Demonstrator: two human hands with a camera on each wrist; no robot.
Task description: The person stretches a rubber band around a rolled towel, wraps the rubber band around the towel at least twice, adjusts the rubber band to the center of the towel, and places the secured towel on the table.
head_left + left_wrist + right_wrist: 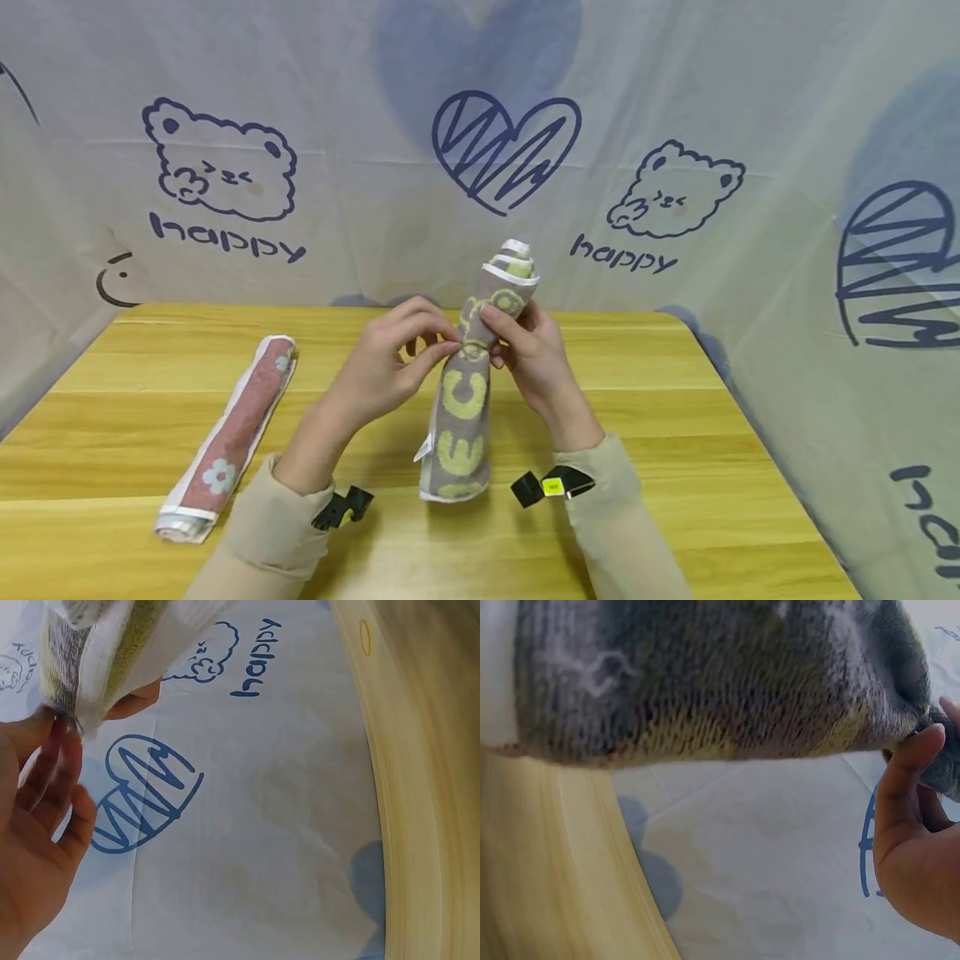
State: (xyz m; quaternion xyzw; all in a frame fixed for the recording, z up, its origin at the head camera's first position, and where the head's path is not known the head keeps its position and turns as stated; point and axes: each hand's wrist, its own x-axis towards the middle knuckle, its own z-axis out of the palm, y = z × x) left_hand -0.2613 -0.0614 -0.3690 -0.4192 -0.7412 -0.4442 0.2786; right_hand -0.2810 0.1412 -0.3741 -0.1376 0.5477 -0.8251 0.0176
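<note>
In the head view, a rolled grey-brown towel (463,400) with yellow letters is held up over the table, drawn in to a narrow waist around its middle. My left hand (397,350) pinches it at the waist between thumb and fingertips; I cannot tell if a thin band lies there. My right hand (528,342) grips the towel just above the waist, thumb across the front. The rolled layers show at its upper end, and a white tag (424,448) sticks out low on the left edge. In the left wrist view, the towel (120,652) narrows at the left fingertips.
A rolled pink towel (238,433) with white edging and pale flowers lies on the left of the wooden table (615,533). Behind and to the right hangs a pale cloth (360,192) printed with hearts and bears. Black straps (345,507) circle both wrists.
</note>
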